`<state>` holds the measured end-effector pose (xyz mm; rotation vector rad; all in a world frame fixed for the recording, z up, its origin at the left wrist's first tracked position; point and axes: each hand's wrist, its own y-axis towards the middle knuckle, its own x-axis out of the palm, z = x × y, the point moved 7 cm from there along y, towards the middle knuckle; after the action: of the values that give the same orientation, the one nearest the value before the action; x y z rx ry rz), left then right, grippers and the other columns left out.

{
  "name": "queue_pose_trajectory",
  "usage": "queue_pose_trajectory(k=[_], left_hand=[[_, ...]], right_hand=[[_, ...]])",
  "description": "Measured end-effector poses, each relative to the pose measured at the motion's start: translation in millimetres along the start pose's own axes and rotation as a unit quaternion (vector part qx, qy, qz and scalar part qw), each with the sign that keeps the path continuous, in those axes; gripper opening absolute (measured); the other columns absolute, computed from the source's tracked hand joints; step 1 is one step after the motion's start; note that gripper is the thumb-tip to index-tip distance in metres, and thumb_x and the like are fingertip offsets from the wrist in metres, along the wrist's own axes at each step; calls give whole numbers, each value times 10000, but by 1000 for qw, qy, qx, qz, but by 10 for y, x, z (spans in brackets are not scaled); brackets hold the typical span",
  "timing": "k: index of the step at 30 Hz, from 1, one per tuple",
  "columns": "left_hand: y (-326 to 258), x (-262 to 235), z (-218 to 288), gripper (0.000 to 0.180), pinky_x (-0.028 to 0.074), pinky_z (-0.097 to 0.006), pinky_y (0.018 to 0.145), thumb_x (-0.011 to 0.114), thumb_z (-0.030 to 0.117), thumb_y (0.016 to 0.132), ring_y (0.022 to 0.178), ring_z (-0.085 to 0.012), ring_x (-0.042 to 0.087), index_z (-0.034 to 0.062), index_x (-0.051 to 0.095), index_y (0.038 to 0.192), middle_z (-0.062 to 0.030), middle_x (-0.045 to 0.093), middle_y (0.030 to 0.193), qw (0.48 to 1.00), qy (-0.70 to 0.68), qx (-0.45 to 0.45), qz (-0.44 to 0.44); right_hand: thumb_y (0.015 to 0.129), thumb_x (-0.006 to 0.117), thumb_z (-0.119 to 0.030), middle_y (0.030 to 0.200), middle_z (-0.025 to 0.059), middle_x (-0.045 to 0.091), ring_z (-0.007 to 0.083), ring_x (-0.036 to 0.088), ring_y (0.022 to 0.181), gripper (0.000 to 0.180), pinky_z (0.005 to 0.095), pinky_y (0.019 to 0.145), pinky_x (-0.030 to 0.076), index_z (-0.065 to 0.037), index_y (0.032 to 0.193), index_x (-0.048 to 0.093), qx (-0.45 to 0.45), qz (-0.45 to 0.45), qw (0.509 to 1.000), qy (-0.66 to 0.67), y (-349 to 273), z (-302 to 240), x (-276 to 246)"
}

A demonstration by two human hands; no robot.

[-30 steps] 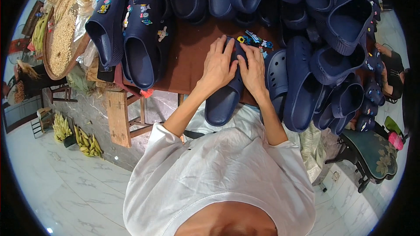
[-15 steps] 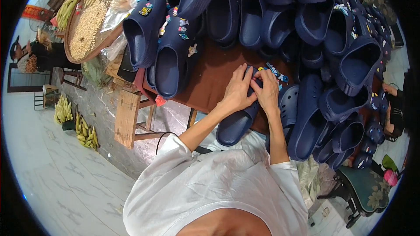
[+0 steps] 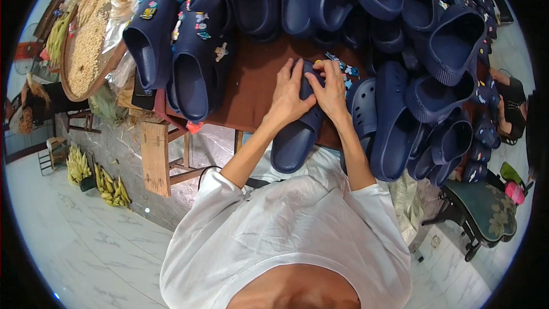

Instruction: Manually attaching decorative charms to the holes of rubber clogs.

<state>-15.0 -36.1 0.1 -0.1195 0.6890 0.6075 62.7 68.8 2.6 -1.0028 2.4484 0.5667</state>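
Note:
A navy blue clog (image 3: 293,144) lies on the brown cloth (image 3: 251,94) in front of me, its heel end toward my body and its toe pointing away. My left hand (image 3: 287,92) grips the toe part from the left, with the thumb across the top. From the right, my right hand (image 3: 330,92) bends its fingers over the same toe, its thumb pressed to the upper. Whether a small piece sits between the right fingers is hidden. Colourful shoe charms (image 3: 350,71) lie just beyond my right hand.
Many navy clogs are piled along the far side and right; a holed one (image 3: 362,109) sits beside my right wrist. Decorated clogs (image 3: 194,71) stand at left. A wooden stool (image 3: 156,157), a round tray of kernels (image 3: 86,68) and a chair (image 3: 486,209) surround the table. Another person's arm (image 3: 502,103) shows at right.
The whole view has shifted a little. Both hands stay on the clog, while the right fingers have shifted slightly over the toe and its thumb now lies across the upper.

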Motion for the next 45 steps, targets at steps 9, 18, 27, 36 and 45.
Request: queue_pose_trajectory(k=[9, 18, 27, 36, 45], left_hand=[[-52, 65, -66, 1032, 325, -506, 1133, 807, 179, 697, 1363, -524, 308, -28, 221, 1520, -366, 268, 1494, 996, -33, -45, -68], [-32, 77, -85, 1004, 321, -479, 1140, 789, 200, 695, 1378, -488, 327, -30, 258, 1515, -335, 291, 1509, 996, -16, -53, -68], [-13, 75, -82, 1020, 313, -481, 1145, 779, 244, 677, 1386, -492, 320, -38, 268, 1513, -344, 288, 1511, 996, -17, -59, -67], [-41, 84, -79, 1020, 313, -487, 1145, 780, 258, 682, 1383, -497, 324, -40, 268, 1512, -348, 293, 1508, 995, -16, -62, -71], [-32, 40, -60, 1020, 303, -481, 1149, 790, 230, 693, 1386, -501, 303, -24, 250, 1521, -347, 262, 1519, 996, -39, -54, -64]], right_hand=[[923, 654, -272, 1211, 179, 596, 364, 558, 1143, 440, 427, 986, 435, -21, 1276, 580, 1, -56, 995, -86, -97, 56, -33], [927, 630, -233, 1082, 188, 588, 368, 566, 972, 374, 455, 837, 485, 8, 1208, 576, -72, -26, 977, -199, -58, -38, 60], [931, 630, -237, 1018, 166, 589, 339, 576, 938, 315, 441, 754, 526, 5, 1128, 582, -107, -33, 963, -243, -24, -2, 125], [955, 602, -238, 982, 184, 598, 365, 590, 900, 261, 462, 749, 521, 3, 1049, 575, -103, -23, 967, -233, -44, 39, 157], [980, 498, -107, 962, 166, 628, 357, 610, 930, 153, 441, 809, 494, -20, 1007, 621, -39, 6, 981, -191, 97, 146, 63]])
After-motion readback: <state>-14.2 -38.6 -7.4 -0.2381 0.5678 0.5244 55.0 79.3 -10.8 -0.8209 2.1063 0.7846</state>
